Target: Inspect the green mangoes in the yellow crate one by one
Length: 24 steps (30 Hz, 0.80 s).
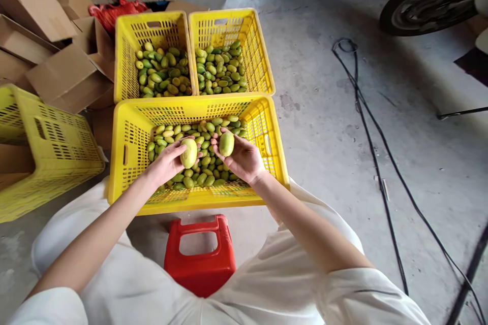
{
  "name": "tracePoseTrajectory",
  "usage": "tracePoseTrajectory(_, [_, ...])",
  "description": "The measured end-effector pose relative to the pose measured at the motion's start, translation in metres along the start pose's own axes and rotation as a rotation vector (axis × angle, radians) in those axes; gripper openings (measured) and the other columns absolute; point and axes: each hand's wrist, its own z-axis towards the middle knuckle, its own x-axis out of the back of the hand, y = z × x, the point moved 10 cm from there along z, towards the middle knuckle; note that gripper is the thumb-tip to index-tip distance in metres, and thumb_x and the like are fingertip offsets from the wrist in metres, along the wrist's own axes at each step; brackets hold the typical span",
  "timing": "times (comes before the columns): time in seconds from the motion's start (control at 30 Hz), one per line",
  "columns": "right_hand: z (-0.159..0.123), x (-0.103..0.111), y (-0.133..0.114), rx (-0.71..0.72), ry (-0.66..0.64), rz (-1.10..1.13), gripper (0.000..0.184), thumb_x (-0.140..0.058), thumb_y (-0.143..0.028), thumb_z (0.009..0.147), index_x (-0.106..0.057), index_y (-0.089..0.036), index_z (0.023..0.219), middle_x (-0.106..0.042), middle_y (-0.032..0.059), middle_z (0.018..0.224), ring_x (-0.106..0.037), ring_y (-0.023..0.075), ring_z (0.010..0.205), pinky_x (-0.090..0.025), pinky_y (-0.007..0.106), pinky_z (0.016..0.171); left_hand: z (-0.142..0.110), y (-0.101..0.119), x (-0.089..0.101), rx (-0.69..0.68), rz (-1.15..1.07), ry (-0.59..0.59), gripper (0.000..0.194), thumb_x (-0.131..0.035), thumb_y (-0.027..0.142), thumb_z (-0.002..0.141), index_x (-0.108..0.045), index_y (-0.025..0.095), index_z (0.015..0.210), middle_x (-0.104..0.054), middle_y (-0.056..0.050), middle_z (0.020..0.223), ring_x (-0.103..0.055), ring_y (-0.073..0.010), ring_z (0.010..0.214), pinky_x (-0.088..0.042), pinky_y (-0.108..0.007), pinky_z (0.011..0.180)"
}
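My left hand (170, 161) is closed around a yellow-green fruit (189, 153). My right hand (241, 158) grips a second green fruit (226, 143) with fingers and thumb. Both hands hover over the nearest yellow crate (131, 134), which holds several green and yellow fruits (202, 172) in a loose pile. Two more yellow crates stand behind it: the left one (125, 45) and the right one (263, 61), each partly filled with the same fruits.
A red plastic stool (200, 259) stands between my knees. An overturned yellow crate (46, 152) lies at the left, with cardboard boxes (61, 71) behind it. Black cables (375, 157) run across the concrete floor at the right. A wheel (429, 2) shows top right.
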Motion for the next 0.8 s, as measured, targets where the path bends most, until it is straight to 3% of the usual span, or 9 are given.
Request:
tracePoseTrajectory(0.1, [0.000,0.001,0.003,-0.024,0.025,0.031,0.013,-0.082,-0.032,0.103,-0.073,-0.027,0.110,-0.081,0.0036,0.107,-0.078,0.0211,0.094,-0.073,0.033,0.079,-0.001,0.001,-0.005,0.002,0.024,-0.053,0.048,-0.108,0.023,0.069,-0.076,0.022,0.104,-0.078,-0.005,0.098,-0.077,-0.0204,0.086,-0.065,-0.029,0.072])
tracePoseTrajectory(0.2, [-0.004,-0.005,0.003,-0.065,-0.014,0.028,0.027,-0.093,-0.024,0.094,-0.067,-0.026,0.099,-0.074,-0.0008,0.094,-0.066,0.0122,0.072,-0.058,0.018,0.056,-0.003,0.003,-0.009,0.001,-0.007,-0.072,0.053,-0.109,0.014,0.060,-0.071,0.021,0.097,-0.070,0.001,0.090,-0.069,-0.0140,0.078,-0.056,-0.023,0.065])
tracePoseTrajectory(0.3, [-0.007,-0.015,0.003,-0.109,-0.099,-0.040,0.038,-0.098,-0.018,0.088,-0.061,-0.025,0.095,-0.065,-0.0060,0.083,-0.047,0.0064,0.057,-0.039,0.012,0.044,-0.004,0.006,0.000,-0.024,-0.007,0.032,0.051,-0.102,0.007,0.060,-0.068,0.021,0.095,-0.073,0.001,0.093,-0.074,-0.0144,0.081,-0.055,-0.021,0.065])
tracePoseTrajectory(0.43, [-0.003,-0.016,0.000,-0.085,-0.127,-0.081,0.042,-0.098,-0.034,0.096,-0.058,-0.025,0.089,-0.055,-0.0092,0.072,-0.035,0.0052,0.049,-0.032,0.014,0.040,-0.002,0.008,0.009,-0.037,0.029,0.159,0.043,-0.096,0.006,0.065,-0.071,0.019,0.097,-0.075,0.001,0.085,-0.069,-0.0110,0.066,-0.048,-0.018,0.056])
tracePoseTrajectory(0.5, [0.000,-0.013,0.000,-0.078,-0.114,-0.051,0.040,-0.092,-0.044,0.102,-0.059,-0.025,0.088,-0.057,-0.0074,0.070,-0.038,0.0072,0.049,-0.035,0.017,0.041,-0.001,0.006,0.010,-0.001,0.041,0.178,0.033,-0.097,0.013,0.073,-0.072,0.017,0.095,-0.071,0.001,0.077,-0.062,-0.0092,0.057,-0.044,-0.018,0.051])
tracePoseTrajectory(0.6, [0.003,-0.005,-0.001,-0.066,-0.065,0.027,0.025,-0.078,-0.045,0.107,-0.068,-0.024,0.097,-0.073,0.0007,0.084,-0.062,0.0153,0.064,-0.057,0.025,0.054,0.000,0.003,0.010,0.055,-0.021,0.195,0.019,-0.085,0.032,0.095,-0.073,0.017,0.093,-0.068,-0.001,0.073,-0.060,-0.0121,0.054,-0.048,-0.022,0.049])
tracePoseTrajectory(0.7, [0.005,0.002,-0.002,-0.048,-0.006,0.053,0.008,-0.073,-0.030,0.100,-0.075,-0.024,0.106,-0.085,0.0075,0.107,-0.078,0.0241,0.092,-0.072,0.037,0.080,0.001,0.007,0.013,0.038,-0.085,0.207,0.017,-0.067,0.030,0.102,-0.078,0.017,0.105,-0.078,-0.008,0.086,-0.076,-0.0219,0.074,-0.065,-0.032,0.066])
tracePoseTrajectory(0.8, [0.007,0.005,-0.001,-0.040,0.023,-0.015,0.014,-0.077,-0.023,0.096,-0.077,-0.024,0.110,-0.086,0.0085,0.112,-0.080,0.0267,0.103,-0.073,0.040,0.094,0.001,0.013,0.015,-0.009,-0.084,0.196,0.026,-0.068,0.017,0.093,-0.080,0.018,0.115,-0.084,-0.011,0.103,-0.084,-0.0285,0.101,-0.073,-0.039,0.087])
